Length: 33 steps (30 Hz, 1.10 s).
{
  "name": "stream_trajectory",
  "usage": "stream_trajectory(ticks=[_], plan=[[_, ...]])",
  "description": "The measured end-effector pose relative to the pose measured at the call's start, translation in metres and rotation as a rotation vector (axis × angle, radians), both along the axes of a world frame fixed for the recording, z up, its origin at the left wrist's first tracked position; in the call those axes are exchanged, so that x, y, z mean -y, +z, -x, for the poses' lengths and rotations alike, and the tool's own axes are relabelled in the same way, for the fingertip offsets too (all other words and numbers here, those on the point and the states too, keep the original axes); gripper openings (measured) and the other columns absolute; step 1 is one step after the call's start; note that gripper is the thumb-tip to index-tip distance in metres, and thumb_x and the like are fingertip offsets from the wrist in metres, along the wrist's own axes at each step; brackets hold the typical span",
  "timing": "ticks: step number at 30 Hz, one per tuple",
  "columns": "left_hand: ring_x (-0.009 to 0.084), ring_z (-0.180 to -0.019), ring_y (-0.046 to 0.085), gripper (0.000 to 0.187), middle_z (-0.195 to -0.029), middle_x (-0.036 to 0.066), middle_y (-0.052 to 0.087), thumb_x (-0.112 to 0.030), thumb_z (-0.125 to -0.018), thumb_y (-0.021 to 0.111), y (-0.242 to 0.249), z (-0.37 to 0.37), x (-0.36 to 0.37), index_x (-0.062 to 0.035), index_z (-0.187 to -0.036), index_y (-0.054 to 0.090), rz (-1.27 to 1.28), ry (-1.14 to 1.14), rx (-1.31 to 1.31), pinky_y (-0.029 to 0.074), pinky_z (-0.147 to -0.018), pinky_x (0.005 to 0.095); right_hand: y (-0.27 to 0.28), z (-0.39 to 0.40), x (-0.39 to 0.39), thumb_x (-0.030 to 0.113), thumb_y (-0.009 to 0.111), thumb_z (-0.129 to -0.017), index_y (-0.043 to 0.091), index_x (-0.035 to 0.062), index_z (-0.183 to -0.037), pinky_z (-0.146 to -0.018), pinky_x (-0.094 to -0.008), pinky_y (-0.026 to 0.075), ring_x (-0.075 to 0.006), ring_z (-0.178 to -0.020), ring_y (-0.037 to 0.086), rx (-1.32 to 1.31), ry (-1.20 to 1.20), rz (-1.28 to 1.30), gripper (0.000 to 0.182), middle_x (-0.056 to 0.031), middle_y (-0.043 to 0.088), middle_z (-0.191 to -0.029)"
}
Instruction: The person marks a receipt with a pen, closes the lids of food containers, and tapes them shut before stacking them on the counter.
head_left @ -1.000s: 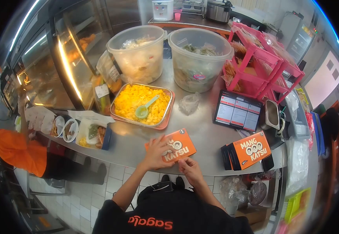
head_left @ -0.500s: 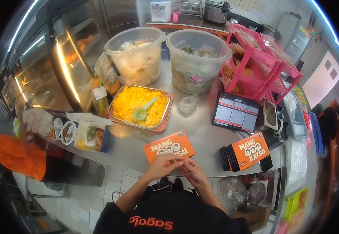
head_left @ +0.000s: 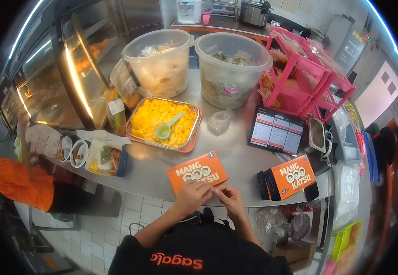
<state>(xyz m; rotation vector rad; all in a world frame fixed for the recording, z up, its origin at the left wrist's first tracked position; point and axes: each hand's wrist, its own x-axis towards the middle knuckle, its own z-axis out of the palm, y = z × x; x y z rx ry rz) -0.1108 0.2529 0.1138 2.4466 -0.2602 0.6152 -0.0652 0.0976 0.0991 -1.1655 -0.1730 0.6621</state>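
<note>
An orange printed box (head_left: 198, 170) lies at the front edge of the metal counter. My left hand (head_left: 191, 196) is at its near side, fingers curled and pressed together. Just to the right, my right hand (head_left: 229, 199) is closed in a pinch, its fingertips meeting those of the left. Whatever is between the fingertips, if anything, is too small to make out. Beyond the box sits a metal tray (head_left: 190, 145) of yellow chunks, with a pale green scoop (head_left: 166, 130) lying on them.
Folded orange boxes (head_left: 293, 176) stand at the right, below a tablet (head_left: 277, 131). Two big plastic tubs (head_left: 233, 75) and pink baskets (head_left: 306, 75) line the back. At left are a filled open box (head_left: 105, 158) and a person in an orange shirt (head_left: 20, 181).
My left hand has drawn down slightly and its fingers are more curled. Both hands stay together at the fingertips. The orange box has not visibly moved on the counter.
</note>
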Motion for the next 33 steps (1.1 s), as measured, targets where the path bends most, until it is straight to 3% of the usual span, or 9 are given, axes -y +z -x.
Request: stream_trajectory(ticks=[3, 5, 9, 11, 14, 20, 23, 25, 33], plan=[[0.0126, -0.065, 0.061, 0.012, -0.075, -0.001, 0.065, -0.014, -0.068, 0.070, 0.000, 0.001, 0.000, -0.0105, -0.078, 0.064, -0.040, 0.018, 0.077, 0.041, -0.057, 0.0283, 0.012, 0.002, 0.000, 0.011, 0.062, -0.084, 0.063, 0.0006, -0.085, -0.061, -0.0170, 0.036, -0.0015, -0.067, 0.047, -0.010, -0.007, 0.041, 0.011, 0.0017, 0.060, -0.075], [0.0114, -0.065, 0.061, 0.013, -0.074, -0.002, 0.065, -0.014, -0.068, 0.070, 0.002, 0.002, 0.000, -0.0114, -0.079, 0.065, -0.049, 0.025, 0.110, 0.040, -0.057, 0.0277, 0.018, 0.002, -0.004, 0.016, 0.062, -0.085, 0.061, 0.0047, -0.077, -0.045, -0.0179, 0.020, -0.0002, -0.049, 0.029, 0.041, -0.034, 0.091, 0.014, 0.0084, 0.044, -0.057], [0.0089, -0.065, 0.061, 0.013, -0.078, -0.003, 0.067, -0.016, -0.067, 0.070, -0.008, 0.002, -0.009, -0.0130, -0.080, 0.066, -0.173, 0.128, 0.183, 0.039, -0.055, 0.0264, 0.021, 0.000, 0.006, 0.020, 0.059, -0.087, 0.059, 0.0049, -0.074, -0.044, -0.0182, 0.019, -0.0008, -0.048, 0.028, -0.071, 0.069, 0.098, 0.020, 0.0084, 0.041, -0.054], [0.0085, -0.065, 0.061, 0.013, -0.079, -0.003, 0.067, -0.017, -0.068, 0.070, -0.010, 0.005, -0.025, -0.0134, -0.080, 0.066, -0.297, 0.214, 0.246, 0.039, -0.053, 0.0262, 0.020, 0.010, 0.012, 0.025, 0.056, -0.089, 0.058, 0.0063, -0.072, -0.044, -0.0191, 0.019, -0.0010, -0.049, 0.028, -0.311, 0.384, 0.093, 0.026, 0.0091, 0.037, -0.055], [0.0129, -0.059, 0.059, 0.016, -0.082, 0.000, 0.067, -0.017, -0.071, 0.066, 0.011, 0.000, -0.047, -0.0129, -0.087, 0.067, -0.233, 0.246, 0.254, 0.042, -0.054, 0.0267, 0.020, 0.024, 0.014, 0.028, 0.053, -0.090, 0.058, 0.0064, -0.074, -0.045, -0.0195, 0.019, -0.0014, -0.049, 0.028, -0.223, 0.284, 0.081, 0.027, 0.0086, 0.037, -0.055], [0.0152, -0.055, 0.060, 0.019, -0.080, 0.003, 0.066, -0.017, -0.075, 0.064, 0.003, 0.023, -0.016, -0.0134, -0.093, 0.066, 0.416, 0.264, -0.392, 0.044, -0.054, 0.0240, 0.003, 0.007, -0.002, 0.024, 0.056, -0.089, 0.058, 0.0058, -0.082, -0.047, -0.0171, 0.023, -0.0022, -0.051, 0.033, -0.080, 0.089, 0.098, 0.020, 0.0070, 0.041, -0.058], [0.0178, -0.068, 0.063, 0.026, -0.086, 0.006, 0.066, -0.023, -0.073, 0.067, 0.007, 0.021, -0.005, -0.0127, -0.097, 0.065, 0.421, 0.269, -0.460, 0.047, -0.064, 0.0291, 0.003, 0.006, -0.006, 0.021, 0.057, -0.089, 0.059, 0.0049, -0.084, -0.049, -0.0171, 0.026, -0.0023, -0.054, 0.035, -0.035, 0.056, 0.099, 0.017, 0.0060, 0.044, -0.060], [0.0235, -0.082, 0.063, 0.036, -0.090, 0.008, 0.066, -0.025, -0.069, 0.073, 0.019, 0.020, -0.003, -0.0088, -0.100, 0.065, -0.225, 0.275, -0.021, 0.048, -0.076, 0.0357, 0.001, 0.006, -0.006, 0.020, 0.057, -0.088, 0.059, 0.0041, -0.084, -0.051, -0.0174, 0.028, -0.0024, -0.056, 0.037, -0.036, 0.041, 0.113, 0.016, 0.0055, 0.046, -0.062], [0.0257, -0.102, 0.059, 0.027, -0.098, 0.009, 0.065, -0.019, -0.072, 0.070, -0.064, 0.020, -0.010, -0.0053, -0.094, 0.066, -0.088, 0.171, 0.053, 0.043, -0.092, 0.0405, -0.031, 0.011, -0.011, 0.019, 0.057, -0.089, 0.059, 0.0031, -0.084, -0.051, -0.0177, 0.031, -0.0021, -0.057, 0.038, 0.057, 0.011, 0.215, 0.017, 0.0063, 0.048, -0.064]])
